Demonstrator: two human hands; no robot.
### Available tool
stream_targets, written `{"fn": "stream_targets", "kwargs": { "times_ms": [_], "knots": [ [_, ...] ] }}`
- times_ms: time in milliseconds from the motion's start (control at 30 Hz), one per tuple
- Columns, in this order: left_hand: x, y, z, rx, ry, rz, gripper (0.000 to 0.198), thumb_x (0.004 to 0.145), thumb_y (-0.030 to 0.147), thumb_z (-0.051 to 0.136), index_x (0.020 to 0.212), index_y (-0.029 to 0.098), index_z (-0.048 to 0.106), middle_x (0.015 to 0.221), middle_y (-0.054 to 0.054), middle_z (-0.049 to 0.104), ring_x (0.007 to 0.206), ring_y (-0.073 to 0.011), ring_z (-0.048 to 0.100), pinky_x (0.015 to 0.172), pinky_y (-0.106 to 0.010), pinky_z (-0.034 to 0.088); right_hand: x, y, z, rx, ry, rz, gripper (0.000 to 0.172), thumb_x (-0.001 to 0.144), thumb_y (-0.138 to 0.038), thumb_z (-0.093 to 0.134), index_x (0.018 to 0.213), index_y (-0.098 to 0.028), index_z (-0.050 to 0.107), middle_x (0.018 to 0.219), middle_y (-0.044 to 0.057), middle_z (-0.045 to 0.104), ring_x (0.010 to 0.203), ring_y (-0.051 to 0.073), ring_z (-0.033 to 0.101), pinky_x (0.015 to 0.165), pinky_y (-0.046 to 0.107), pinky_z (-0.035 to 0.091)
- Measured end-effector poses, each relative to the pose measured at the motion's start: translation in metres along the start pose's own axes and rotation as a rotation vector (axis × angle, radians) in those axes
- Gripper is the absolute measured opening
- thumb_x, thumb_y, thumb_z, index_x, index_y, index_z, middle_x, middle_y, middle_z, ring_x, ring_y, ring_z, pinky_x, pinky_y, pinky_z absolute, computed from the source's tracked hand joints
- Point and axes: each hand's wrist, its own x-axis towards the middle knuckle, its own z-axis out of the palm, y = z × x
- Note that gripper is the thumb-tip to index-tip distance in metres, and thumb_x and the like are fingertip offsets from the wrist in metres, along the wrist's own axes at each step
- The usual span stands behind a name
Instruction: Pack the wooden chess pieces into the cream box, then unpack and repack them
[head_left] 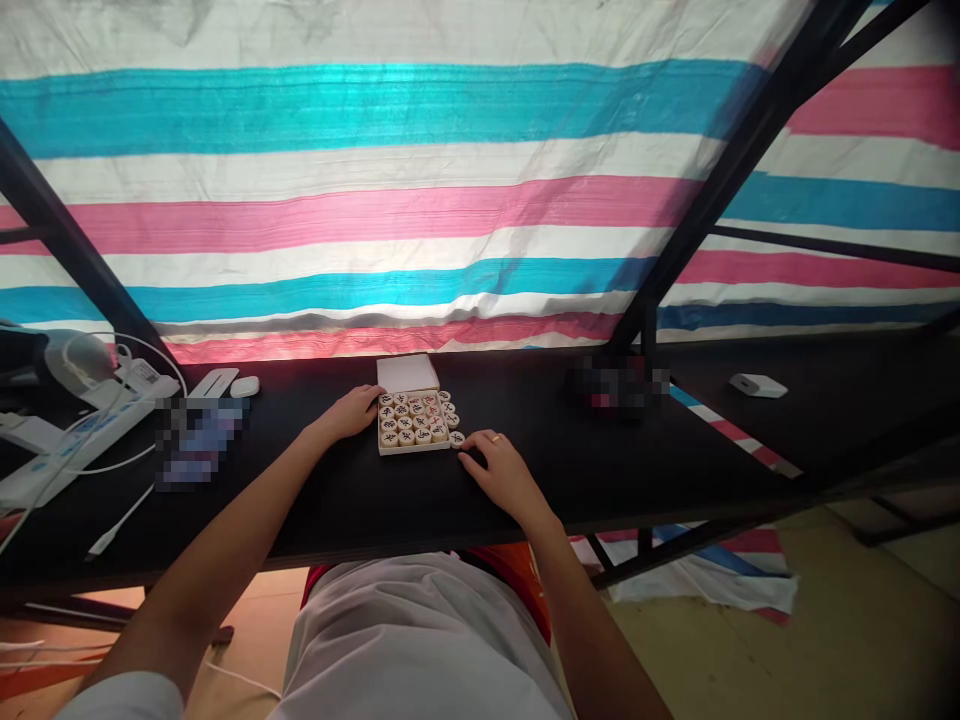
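A small white box (414,450) sits on the black table, its lid folded back behind it. Rows of round Chinese chess pieces (405,423), marked with black or red characters, fill it. My left hand (351,413) grips the box at its back left corner, fingers close together. Along the box's right side, outside it, lie several loose pieces (450,408). One more loose piece (457,439) lies by the front right corner. Thumb and forefinger of my right hand (499,472) are apart and reach this piece's right edge; the hand wears a ring.
On the left are a white power strip (90,430) with cables, a white cable plug (105,540) and a blurred flat object (199,450). A blurred dark object (611,385) and a white adapter (759,386) lie right. Striped sheeting (420,210) hangs behind, between black frame bars (720,170).
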Motion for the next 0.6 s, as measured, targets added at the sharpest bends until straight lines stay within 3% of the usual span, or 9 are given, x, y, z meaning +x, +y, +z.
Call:
{"fn": "stream_targets", "kwargs": {
  "times_ms": [600],
  "knots": [
    [0.0006,-0.0031,0.0018,-0.004,-0.016,0.0,0.039,0.087,0.028,0.038,0.122,0.018,0.051,0.122,-0.012,0.057,0.114,-0.0259,0.052,0.098,-0.039,0.042,-0.0009,-0.0021,-0.003,0.016,-0.029,-0.033,0.017,0.087,-0.026,0.051,0.098,-0.021,0.063,0.103,0.006,0.063,0.096,0.021,0.055,0.088,0.036,0.043]
  ]
}}
